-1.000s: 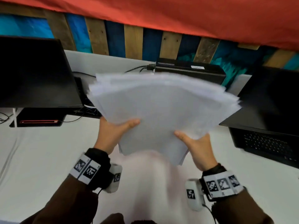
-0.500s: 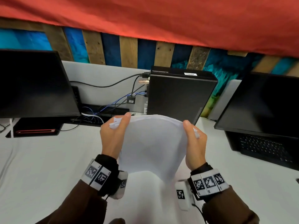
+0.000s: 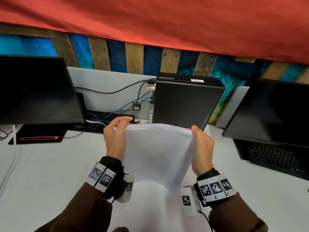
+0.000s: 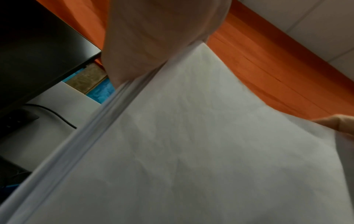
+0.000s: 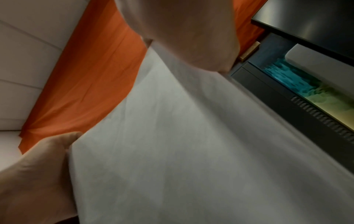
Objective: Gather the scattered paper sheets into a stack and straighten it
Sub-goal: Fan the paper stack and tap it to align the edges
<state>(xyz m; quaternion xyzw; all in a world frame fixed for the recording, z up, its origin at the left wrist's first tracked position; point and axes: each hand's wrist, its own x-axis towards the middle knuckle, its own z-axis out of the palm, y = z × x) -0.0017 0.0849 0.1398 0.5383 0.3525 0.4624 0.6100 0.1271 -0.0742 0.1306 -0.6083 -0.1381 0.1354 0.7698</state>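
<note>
Fingers (image 3: 122, 121) of both hands grip paper stack (image 3: 158, 153) before computer tower (image 3: 185, 101).

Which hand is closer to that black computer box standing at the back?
Right. The right hand grips the paper stack just below the computer box; the left hand holds the stack's far side.

**Right wrist view: paper stack held at both sides**

The paper stack (image 5: 191, 144) fills the view. The right hand (image 5: 191, 34) holds its upper edge; the left hand (image 5: 38, 174) holds its lower-left side. Orange cloth (image 5: 86, 75) hangs behind.
</note>
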